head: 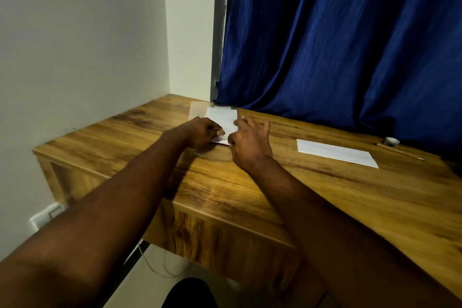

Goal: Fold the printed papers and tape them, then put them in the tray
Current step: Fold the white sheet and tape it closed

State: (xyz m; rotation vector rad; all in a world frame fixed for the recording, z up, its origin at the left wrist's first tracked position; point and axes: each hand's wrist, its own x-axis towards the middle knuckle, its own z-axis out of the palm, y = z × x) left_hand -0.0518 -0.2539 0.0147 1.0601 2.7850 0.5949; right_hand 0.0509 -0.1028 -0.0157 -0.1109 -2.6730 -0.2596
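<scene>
A white folded paper (223, 117) lies at the far middle of the wooden desk (312, 190). My left hand (201, 132) grips its near left edge with curled fingers. My right hand (250, 144) is at the paper's right edge, thumb and forefinger pinching what looks like a thin strip of tape (238, 112) that stands up from it. A clear tray (198, 109) seems to lie under the paper's far left corner, but it is blurred. A second folded white paper (336, 152) lies flat to the right.
A small tape roll (392, 142) and a pencil (400, 151) sit at the desk's far right by the blue curtain (350, 40). A white wall bounds the desk on the left. The near desk edge drops to the floor.
</scene>
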